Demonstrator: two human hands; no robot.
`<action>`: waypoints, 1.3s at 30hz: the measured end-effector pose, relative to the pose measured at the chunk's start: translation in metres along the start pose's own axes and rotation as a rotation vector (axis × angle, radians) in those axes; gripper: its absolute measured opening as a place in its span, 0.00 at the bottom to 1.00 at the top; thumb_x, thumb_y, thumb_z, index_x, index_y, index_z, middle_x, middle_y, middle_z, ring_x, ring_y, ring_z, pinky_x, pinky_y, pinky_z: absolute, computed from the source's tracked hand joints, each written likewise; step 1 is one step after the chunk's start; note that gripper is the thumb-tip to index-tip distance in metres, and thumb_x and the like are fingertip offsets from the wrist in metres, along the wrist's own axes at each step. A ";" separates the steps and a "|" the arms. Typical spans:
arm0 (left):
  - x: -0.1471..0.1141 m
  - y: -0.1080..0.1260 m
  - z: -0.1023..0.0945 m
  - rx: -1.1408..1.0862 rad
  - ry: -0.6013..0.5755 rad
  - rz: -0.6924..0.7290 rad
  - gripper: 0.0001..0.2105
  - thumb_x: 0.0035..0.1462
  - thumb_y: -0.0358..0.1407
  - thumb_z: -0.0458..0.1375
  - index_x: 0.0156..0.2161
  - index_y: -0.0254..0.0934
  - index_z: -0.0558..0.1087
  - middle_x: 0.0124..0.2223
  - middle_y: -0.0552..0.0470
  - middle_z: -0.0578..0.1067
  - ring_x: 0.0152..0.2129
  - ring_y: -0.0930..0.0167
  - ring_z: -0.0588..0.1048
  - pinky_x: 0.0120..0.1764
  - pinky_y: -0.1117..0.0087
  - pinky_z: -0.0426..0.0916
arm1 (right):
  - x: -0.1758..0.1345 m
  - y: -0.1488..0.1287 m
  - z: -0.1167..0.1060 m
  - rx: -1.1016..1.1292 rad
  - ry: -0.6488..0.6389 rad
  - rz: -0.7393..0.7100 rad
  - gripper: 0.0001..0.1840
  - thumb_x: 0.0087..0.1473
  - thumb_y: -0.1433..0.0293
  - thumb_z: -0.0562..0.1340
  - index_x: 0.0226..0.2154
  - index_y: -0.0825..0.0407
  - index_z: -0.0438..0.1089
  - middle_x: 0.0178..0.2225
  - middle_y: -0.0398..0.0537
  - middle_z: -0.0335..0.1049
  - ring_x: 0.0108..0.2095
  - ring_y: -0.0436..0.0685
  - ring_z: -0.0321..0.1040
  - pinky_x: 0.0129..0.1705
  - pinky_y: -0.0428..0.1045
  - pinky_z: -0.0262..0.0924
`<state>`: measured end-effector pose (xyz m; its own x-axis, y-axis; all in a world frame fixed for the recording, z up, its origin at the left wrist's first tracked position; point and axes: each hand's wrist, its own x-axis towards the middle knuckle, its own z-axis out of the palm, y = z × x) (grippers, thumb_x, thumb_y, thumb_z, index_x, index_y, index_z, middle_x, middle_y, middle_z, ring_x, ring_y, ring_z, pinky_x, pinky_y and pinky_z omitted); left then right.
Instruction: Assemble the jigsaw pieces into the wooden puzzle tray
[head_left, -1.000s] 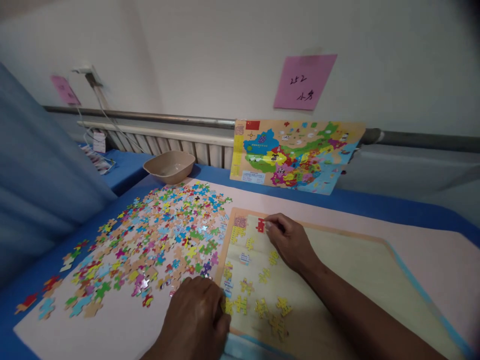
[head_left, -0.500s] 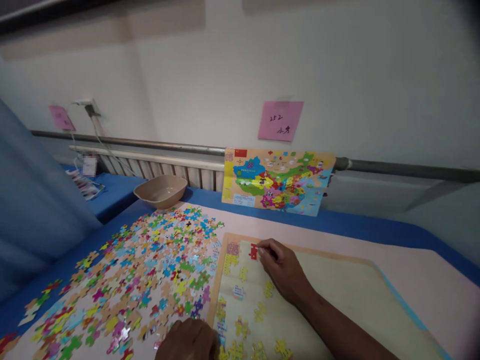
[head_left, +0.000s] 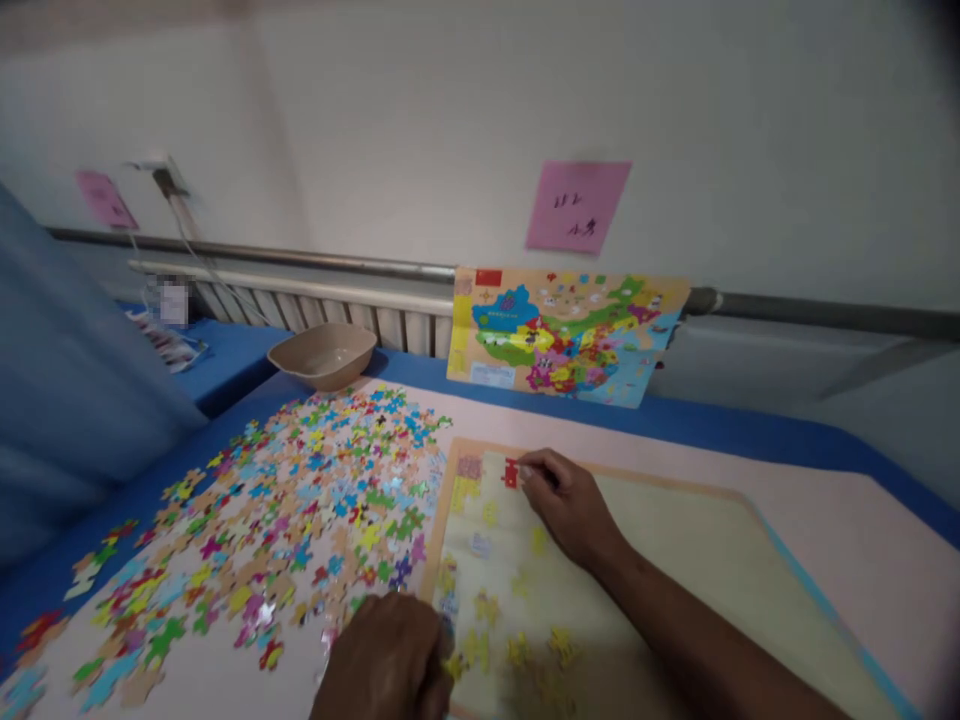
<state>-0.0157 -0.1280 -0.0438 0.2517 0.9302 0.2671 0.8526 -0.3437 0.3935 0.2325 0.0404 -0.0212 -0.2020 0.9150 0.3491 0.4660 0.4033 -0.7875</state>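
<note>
We start with the plain grey-white wall (head_left: 375, 120), then the blue surface (head_left: 750, 425) along its foot, with a pale blue hanging curtain (head_left: 67, 400) at left. A pale pink sheet (head_left: 847, 520) covers much of the blue. On it we get a flat cream puzzle tray (head_left: 712, 540), tan and light-blue border, and to its left a wide scatter of small multicoloured jigsaw pieces (head_left: 300, 500). Behind the tray, a colourful printed map sheet (head_left: 562, 335) leans upright under a metal rail; a tan plastic basin (head_left: 324, 375) sits behind the scatter.

Right hand (head_left: 566, 505): over the tray's upper left, thumb and forefinger closed on the right edge of a red knobbed puzzle piece (head_left: 511, 474), which lies just inside the top border. Left hand (head_left: 386, 655): fingers curled, at the tray's lower left border; we can't tell if it grips anything (inner side hidden). Smallest, loose yellow puzzle pieces (head_left: 487, 607) in the tray's left part, some blurred.
</note>
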 end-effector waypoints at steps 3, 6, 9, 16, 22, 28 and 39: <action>0.000 0.005 -0.005 -0.155 -0.060 -0.092 0.10 0.47 0.23 0.57 0.32 0.41 0.71 0.31 0.57 0.76 0.31 0.69 0.73 0.36 0.68 0.60 | 0.000 0.002 0.002 0.021 -0.005 0.034 0.13 0.63 0.60 0.60 0.36 0.50 0.75 0.27 0.43 0.70 0.28 0.54 0.62 0.32 0.49 0.57; 0.002 0.007 -0.006 -0.241 -0.093 -0.161 0.09 0.46 0.23 0.57 0.30 0.40 0.70 0.30 0.57 0.75 0.31 0.69 0.72 0.36 0.68 0.59 | 0.000 0.002 0.002 0.027 -0.010 0.050 0.13 0.63 0.60 0.61 0.36 0.51 0.75 0.26 0.43 0.70 0.27 0.53 0.61 0.30 0.48 0.56; 0.005 0.008 -0.007 -0.317 -0.083 -0.251 0.09 0.45 0.23 0.56 0.29 0.40 0.70 0.29 0.57 0.74 0.30 0.70 0.71 0.36 0.69 0.60 | 0.000 0.001 0.002 0.023 -0.002 0.040 0.12 0.62 0.60 0.61 0.36 0.51 0.75 0.27 0.43 0.70 0.26 0.53 0.61 0.30 0.48 0.56; 0.010 0.006 -0.020 -0.949 -0.231 -0.597 0.03 0.49 0.32 0.59 0.30 0.39 0.68 0.32 0.55 0.71 0.30 0.71 0.71 0.33 0.72 0.71 | 0.000 0.000 0.001 0.030 -0.012 0.041 0.12 0.62 0.60 0.60 0.36 0.50 0.75 0.26 0.42 0.69 0.26 0.53 0.59 0.31 0.49 0.56; 0.014 -0.011 -0.028 -0.924 -0.137 -0.551 0.03 0.50 0.33 0.60 0.33 0.38 0.71 0.33 0.52 0.75 0.29 0.71 0.70 0.32 0.72 0.64 | 0.001 0.000 0.000 0.024 -0.015 0.028 0.14 0.63 0.58 0.59 0.36 0.50 0.74 0.27 0.42 0.69 0.28 0.54 0.61 0.32 0.49 0.56; 0.058 -0.017 -0.041 -0.727 -0.091 -0.478 0.00 0.49 0.32 0.58 0.29 0.39 0.70 0.26 0.58 0.70 0.25 0.73 0.67 0.28 0.73 0.58 | 0.002 0.002 -0.001 0.006 -0.021 0.007 0.14 0.64 0.58 0.58 0.35 0.49 0.74 0.28 0.43 0.70 0.29 0.55 0.62 0.34 0.50 0.56; 0.109 -0.020 -0.008 -0.510 -0.127 -0.499 0.09 0.48 0.23 0.56 0.32 0.37 0.75 0.27 0.58 0.74 0.26 0.72 0.72 0.30 0.74 0.58 | 0.002 0.002 -0.002 0.015 -0.045 0.000 0.13 0.65 0.61 0.58 0.36 0.49 0.74 0.26 0.40 0.66 0.28 0.54 0.61 0.33 0.49 0.55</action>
<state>-0.0083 -0.0206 -0.0154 -0.0336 0.9890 -0.1438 0.5677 0.1373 0.8117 0.2345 0.0426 -0.0211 -0.2402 0.9143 0.3262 0.4529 0.4027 -0.7954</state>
